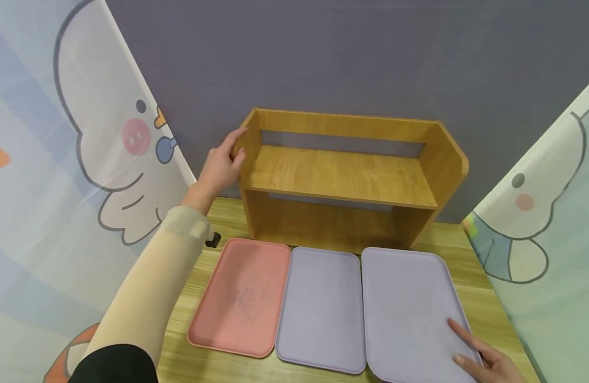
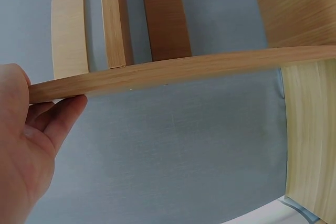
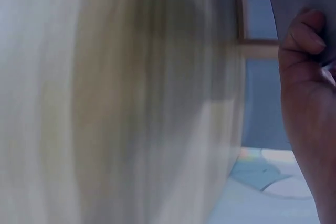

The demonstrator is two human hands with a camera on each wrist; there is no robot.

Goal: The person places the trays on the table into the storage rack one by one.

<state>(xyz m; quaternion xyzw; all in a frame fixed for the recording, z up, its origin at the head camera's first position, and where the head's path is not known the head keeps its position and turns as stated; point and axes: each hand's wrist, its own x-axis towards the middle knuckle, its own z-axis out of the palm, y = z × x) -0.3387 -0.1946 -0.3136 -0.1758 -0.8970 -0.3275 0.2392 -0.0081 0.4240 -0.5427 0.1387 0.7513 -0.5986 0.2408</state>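
A two-tier wooden desktop shelf (image 1: 342, 170) stands at the back of the table. My left hand (image 1: 221, 167) grips the upper part of its left side panel; in the left wrist view, the fingers (image 2: 65, 119) bend around the panel's edge. A light purple tray (image 1: 409, 308), the rightmost of three, is held at its right edge by my right hand (image 1: 492, 364), with thumb and index finger over the top. Curled fingers (image 3: 304, 38) show against this tray in the right wrist view. It looks raised off the table.
Left of the held tray lie another light purple tray (image 1: 321, 314) and a pink tray (image 1: 243, 298) with dark marks. A small black object (image 1: 213, 240) sits by the pink tray. Cartoon-printed curtains (image 1: 126, 133) hang at both sides, and a grey wall (image 1: 351, 58) stands behind.
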